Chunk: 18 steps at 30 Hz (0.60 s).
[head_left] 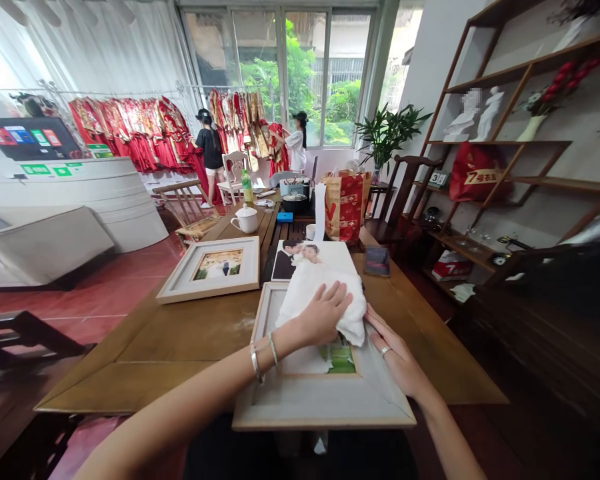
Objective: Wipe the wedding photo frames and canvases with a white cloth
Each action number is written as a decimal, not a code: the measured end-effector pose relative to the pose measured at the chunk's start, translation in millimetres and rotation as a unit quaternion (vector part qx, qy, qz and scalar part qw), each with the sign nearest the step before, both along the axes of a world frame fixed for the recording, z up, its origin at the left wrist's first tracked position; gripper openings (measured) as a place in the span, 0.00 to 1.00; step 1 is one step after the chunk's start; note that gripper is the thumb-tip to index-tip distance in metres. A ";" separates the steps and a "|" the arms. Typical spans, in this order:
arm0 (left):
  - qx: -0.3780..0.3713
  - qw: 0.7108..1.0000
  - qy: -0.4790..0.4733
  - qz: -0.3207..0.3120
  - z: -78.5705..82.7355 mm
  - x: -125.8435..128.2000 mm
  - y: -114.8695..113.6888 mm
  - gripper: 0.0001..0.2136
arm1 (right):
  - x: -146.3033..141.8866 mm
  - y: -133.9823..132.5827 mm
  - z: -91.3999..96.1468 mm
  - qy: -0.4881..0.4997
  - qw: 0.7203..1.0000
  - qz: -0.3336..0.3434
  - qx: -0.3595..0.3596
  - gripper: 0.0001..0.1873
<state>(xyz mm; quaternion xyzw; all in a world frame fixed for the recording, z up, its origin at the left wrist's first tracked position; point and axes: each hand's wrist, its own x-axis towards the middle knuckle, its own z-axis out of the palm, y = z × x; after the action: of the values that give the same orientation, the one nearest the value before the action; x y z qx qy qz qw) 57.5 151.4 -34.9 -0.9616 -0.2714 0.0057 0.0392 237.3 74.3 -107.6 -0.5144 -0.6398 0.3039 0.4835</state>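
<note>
A folded white cloth (295, 293) lies bunched over the far part of a pale wooden picture frame (325, 403). My left hand (325, 312) is closed over the cloth from above and presses it down. Two bracelets circle that wrist. Along the frame's right edge, my right hand (397, 360) grips the side, with a ring on one finger. Part of a green and white picture (341, 359) shows inside the frame; the cloth and my left hand hide the rest. The frame's near edge juts out over the table's front edge.
A second framed photo (217, 265) lies on the wooden table (190, 347) to the left. Behind the cloth are a couple's photo print (286, 260), a lidded white cup (245, 219) and a red paper bag (347, 207). A phone (377, 260) lies right. Two people stand by the clothes racks.
</note>
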 end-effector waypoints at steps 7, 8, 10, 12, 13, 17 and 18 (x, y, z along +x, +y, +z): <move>-0.122 0.992 -0.004 -0.012 11.8 -16.0 -88.2 0.35 | 1.1 -1.1 -0.5 -0.002 0.999 0.018 0.034 0.24; -0.132 0.991 -0.004 -0.028 14.5 -19.4 -100.9 0.34 | 1.4 -1.1 0.0 -0.003 0.999 0.024 0.034 0.24; -0.136 0.988 0.001 -0.068 17.1 -25.2 -120.4 0.32 | 1.5 -0.9 1.8 -0.004 0.999 0.029 0.023 0.24; -0.114 0.989 -0.001 -0.090 15.2 -28.6 -131.9 0.26 | 0.6 -1.0 4.2 -0.008 1.000 0.028 0.010 0.23; -0.097 0.991 -0.005 -0.089 13.3 -29.1 -135.4 0.22 | -0.1 -1.2 5.5 -0.009 1.000 0.026 0.005 0.23; -0.042 0.999 0.003 -0.026 7.7 -23.3 -139.4 0.19 | -2.4 -2.5 9.1 -0.014 1.000 0.020 -0.004 0.25; -0.031 0.999 0.012 -0.006 7.2 -20.1 -137.8 0.20 | -2.5 -2.7 9.4 -0.015 1.000 0.022 -0.004 0.25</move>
<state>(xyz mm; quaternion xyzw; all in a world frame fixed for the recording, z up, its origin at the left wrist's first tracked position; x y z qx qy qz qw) 37.3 13.5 -27.7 -0.9640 -0.2644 0.0255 0.0130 234.8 71.5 -98.1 -0.5063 -0.6570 0.3092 0.4652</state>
